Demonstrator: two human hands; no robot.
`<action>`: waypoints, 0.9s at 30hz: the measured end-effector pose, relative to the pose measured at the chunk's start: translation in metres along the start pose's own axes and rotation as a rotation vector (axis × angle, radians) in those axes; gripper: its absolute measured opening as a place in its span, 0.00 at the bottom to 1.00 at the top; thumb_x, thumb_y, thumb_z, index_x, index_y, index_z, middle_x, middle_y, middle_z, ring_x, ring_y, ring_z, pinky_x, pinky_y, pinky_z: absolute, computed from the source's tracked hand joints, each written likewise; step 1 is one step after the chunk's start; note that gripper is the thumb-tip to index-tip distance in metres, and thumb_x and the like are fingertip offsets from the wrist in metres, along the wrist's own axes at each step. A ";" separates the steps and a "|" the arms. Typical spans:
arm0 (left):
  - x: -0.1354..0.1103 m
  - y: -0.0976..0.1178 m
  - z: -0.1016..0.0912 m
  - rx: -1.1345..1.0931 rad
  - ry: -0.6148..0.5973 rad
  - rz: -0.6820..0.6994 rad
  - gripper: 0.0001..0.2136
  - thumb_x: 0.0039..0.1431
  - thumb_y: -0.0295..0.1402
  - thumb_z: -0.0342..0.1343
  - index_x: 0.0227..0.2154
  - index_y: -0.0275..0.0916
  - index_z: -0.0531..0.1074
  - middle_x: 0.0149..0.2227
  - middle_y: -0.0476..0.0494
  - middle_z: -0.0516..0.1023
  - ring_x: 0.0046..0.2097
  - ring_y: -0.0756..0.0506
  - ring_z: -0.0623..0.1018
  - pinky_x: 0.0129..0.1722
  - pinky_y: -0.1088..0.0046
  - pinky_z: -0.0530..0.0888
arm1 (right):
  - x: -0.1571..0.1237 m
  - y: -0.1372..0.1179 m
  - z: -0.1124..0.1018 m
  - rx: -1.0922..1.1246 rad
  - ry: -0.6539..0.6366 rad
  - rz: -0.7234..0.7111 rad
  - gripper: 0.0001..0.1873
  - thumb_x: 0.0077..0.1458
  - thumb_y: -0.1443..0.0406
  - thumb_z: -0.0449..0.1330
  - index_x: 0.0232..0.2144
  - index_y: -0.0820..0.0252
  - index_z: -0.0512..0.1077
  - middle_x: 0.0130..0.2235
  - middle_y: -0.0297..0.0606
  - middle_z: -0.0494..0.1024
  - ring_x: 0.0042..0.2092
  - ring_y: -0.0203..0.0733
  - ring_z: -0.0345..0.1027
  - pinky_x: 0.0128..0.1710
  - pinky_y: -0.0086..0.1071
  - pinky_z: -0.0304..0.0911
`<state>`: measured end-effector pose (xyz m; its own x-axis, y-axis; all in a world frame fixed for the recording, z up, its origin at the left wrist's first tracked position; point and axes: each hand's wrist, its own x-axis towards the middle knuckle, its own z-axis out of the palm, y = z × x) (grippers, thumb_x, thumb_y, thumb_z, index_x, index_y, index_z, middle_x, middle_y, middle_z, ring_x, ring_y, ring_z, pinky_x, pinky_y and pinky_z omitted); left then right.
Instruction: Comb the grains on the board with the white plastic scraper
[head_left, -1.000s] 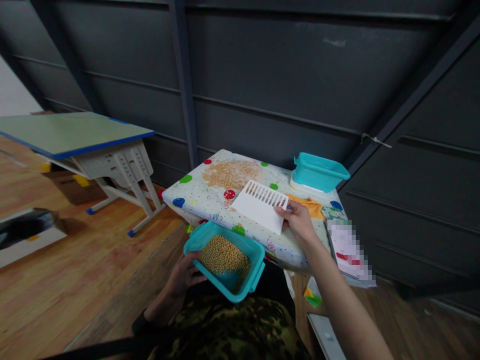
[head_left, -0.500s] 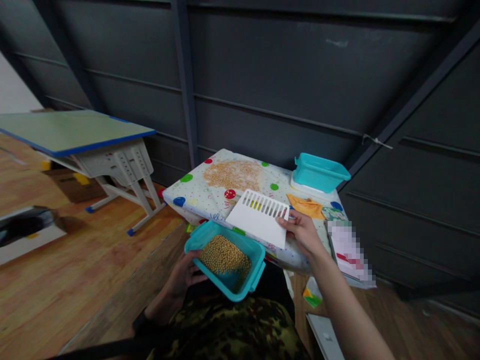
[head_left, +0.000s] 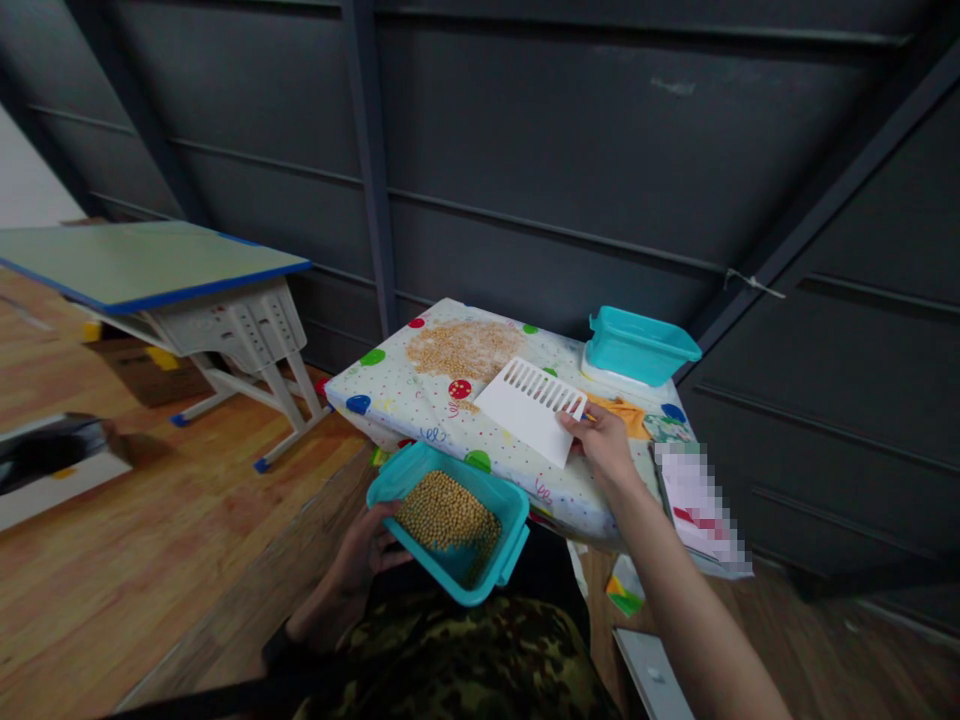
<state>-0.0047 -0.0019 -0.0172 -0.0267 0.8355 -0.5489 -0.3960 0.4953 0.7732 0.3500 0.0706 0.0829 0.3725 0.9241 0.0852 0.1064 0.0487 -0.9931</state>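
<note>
My left hand is closed on the left rim of a teal plastic bin, which is tilted in front of my lap. Round tan soybeans fill part of the bin. Between the thumb and fingers of my right hand is the right edge of a white slotted plastic scoop, a flat sheet with a row of slots. It hovers over, or rests on, the patterned tablecloth; which one I cannot tell. Beyond it, more beans mixed with pale grains lie spread on the cloth.
A second teal bin stands at the table's far right corner. Near it lie an orange cloth and a blurred-out sheet. A green-topped desk is to the left, with a dark panelled wall behind.
My right hand has moved the white scoop forward and slightly right, away from the held bin and further onto the table. My left hand and its bin have barely shifted.
</note>
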 end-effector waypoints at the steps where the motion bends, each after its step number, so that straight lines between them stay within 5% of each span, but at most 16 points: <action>1: 0.001 0.000 -0.001 0.000 0.010 -0.007 0.24 0.46 0.44 0.73 0.44 0.45 0.74 0.49 0.40 0.85 0.45 0.35 0.87 0.38 0.59 0.86 | -0.001 0.000 0.001 -0.004 -0.007 0.001 0.31 0.34 0.47 0.81 0.38 0.58 0.83 0.36 0.45 0.88 0.33 0.51 0.77 0.30 0.39 0.70; 13: -0.013 0.009 0.004 0.007 -0.013 -0.008 0.32 0.40 0.46 0.75 0.49 0.43 0.73 0.51 0.39 0.84 0.46 0.34 0.86 0.35 0.62 0.86 | -0.018 -0.001 -0.002 0.029 -0.063 0.068 0.28 0.33 0.50 0.82 0.35 0.59 0.82 0.29 0.40 0.85 0.26 0.44 0.71 0.23 0.34 0.64; 21: 0.002 -0.002 -0.002 0.010 0.010 -0.006 0.21 0.54 0.43 0.70 0.48 0.44 0.74 0.52 0.38 0.86 0.43 0.37 0.87 0.34 0.61 0.86 | -0.015 0.001 0.007 0.017 -0.070 0.077 0.31 0.33 0.47 0.82 0.35 0.58 0.82 0.29 0.40 0.85 0.27 0.46 0.73 0.26 0.35 0.66; 27: 0.005 -0.005 -0.005 -0.003 -0.005 0.011 0.23 0.52 0.44 0.71 0.48 0.44 0.75 0.51 0.39 0.86 0.44 0.37 0.87 0.36 0.61 0.87 | -0.023 -0.009 0.010 0.030 -0.101 0.101 0.31 0.30 0.48 0.83 0.33 0.59 0.81 0.28 0.40 0.85 0.28 0.46 0.74 0.27 0.34 0.66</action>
<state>-0.0079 -0.0016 -0.0249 -0.0264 0.8418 -0.5391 -0.3989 0.4856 0.7779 0.3315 0.0527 0.0893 0.2849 0.9583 -0.0223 0.0446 -0.0365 -0.9983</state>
